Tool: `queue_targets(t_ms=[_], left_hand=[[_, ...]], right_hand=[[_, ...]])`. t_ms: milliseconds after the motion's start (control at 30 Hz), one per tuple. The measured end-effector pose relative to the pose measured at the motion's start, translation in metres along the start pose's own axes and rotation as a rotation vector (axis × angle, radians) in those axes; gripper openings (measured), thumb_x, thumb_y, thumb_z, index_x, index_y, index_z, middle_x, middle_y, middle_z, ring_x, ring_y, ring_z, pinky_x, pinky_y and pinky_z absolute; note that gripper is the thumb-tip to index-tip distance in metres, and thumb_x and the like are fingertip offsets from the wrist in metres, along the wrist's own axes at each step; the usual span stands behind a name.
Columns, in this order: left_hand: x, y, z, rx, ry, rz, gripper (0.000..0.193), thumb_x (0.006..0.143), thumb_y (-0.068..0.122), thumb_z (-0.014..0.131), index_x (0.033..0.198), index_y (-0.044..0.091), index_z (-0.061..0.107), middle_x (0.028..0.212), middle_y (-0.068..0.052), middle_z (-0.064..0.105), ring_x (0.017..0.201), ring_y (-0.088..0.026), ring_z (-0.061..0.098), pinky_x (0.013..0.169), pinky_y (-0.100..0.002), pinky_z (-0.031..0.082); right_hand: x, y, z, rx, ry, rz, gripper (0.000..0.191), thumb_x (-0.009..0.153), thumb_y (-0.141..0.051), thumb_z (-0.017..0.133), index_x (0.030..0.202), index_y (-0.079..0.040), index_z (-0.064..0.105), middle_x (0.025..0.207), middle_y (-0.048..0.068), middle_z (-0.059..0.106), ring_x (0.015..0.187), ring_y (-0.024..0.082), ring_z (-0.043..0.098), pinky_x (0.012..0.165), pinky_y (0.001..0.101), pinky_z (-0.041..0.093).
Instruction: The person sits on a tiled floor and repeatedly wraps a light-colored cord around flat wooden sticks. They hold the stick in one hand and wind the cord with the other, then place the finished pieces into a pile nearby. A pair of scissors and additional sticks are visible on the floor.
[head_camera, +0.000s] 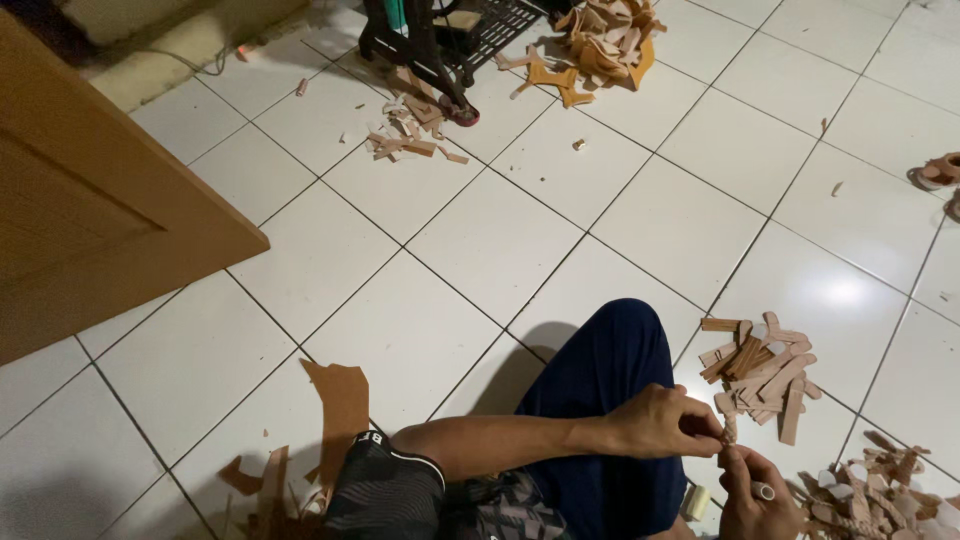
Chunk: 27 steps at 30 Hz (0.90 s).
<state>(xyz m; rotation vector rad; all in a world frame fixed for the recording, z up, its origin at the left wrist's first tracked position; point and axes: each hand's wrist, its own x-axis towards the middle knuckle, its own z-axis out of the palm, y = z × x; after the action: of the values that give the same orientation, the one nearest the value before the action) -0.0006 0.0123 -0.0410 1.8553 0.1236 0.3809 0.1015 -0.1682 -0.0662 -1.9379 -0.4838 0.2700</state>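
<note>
On a white tiled floor, two hands pinch one small tan leather strip (729, 430) between them.

Left hand (660, 420) closes its fingertips on the strip's top; right hand (755, 490) (partly cut off by the lower edge) grips its bottom. Beside them lies a pile of cut strips (765, 372). The strip's shape is hard to make out.

Head camera looks steeply down, close over the tiled floor (480, 240).

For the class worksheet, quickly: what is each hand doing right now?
Left hand: pinching the small tan strip.
Right hand: closed on that strip's lower end.
</note>
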Motion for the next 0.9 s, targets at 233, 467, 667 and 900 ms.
queue_targets(t_ms=[233,467,667,900], left_hand=[[-0.005,0.011,-0.023,0.075,0.065,0.046,0.032,0.089,0.036,0.075,0.103,0.007,0.078,0.091,-0.011,0.077,0.083,-0.021,0.077,0.079,-0.031,0.062],[-0.013,0.041,-0.047,-0.005,0.046,-0.032,0.027,0.086,0.027,0.075,0.103,0.005,0.076,0.089,-0.010,0.078,0.084,-0.018,0.079,0.076,-0.030,0.062],[-0.012,0.059,-0.062,-0.011,-0.009,0.101,0.022,0.089,0.019,0.074,0.101,0.000,0.074,0.089,-0.011,0.077,0.085,-0.017,0.078,0.083,-0.030,0.061],[-0.014,0.063,-0.050,0.047,0.042,-0.049,0.022,0.090,0.019,0.076,0.098,-0.001,0.075,0.086,-0.010,0.079,0.081,-0.014,0.076,0.078,-0.028,0.058]], right_hand=[[-0.025,-0.063,0.002,-0.080,-0.024,-0.073,0.023,0.101,-0.017,0.073,0.114,0.001,0.076,0.092,0.011,0.075,0.082,0.013,0.067,0.072,0.0245,0.050],[-0.030,-0.113,0.002,-0.135,-0.035,-0.143,0.018,0.096,-0.017,0.075,0.103,0.000,0.076,0.084,0.006,0.075,0.073,0.009,0.062,0.067,0.0262,0.049],[-0.031,-0.118,0.002,-0.150,-0.096,-0.171,0.020,0.095,-0.020,0.072,0.098,-0.001,0.075,0.080,0.002,0.072,0.065,0.006,0.059,0.058,0.0245,0.046],[-0.042,-0.104,0.026,0.334,-0.090,0.193,0.025,0.103,-0.025,0.064,0.101,-0.002,0.072,0.078,-0.005,0.062,0.064,0.002,0.047,0.055,0.0196,0.038]])
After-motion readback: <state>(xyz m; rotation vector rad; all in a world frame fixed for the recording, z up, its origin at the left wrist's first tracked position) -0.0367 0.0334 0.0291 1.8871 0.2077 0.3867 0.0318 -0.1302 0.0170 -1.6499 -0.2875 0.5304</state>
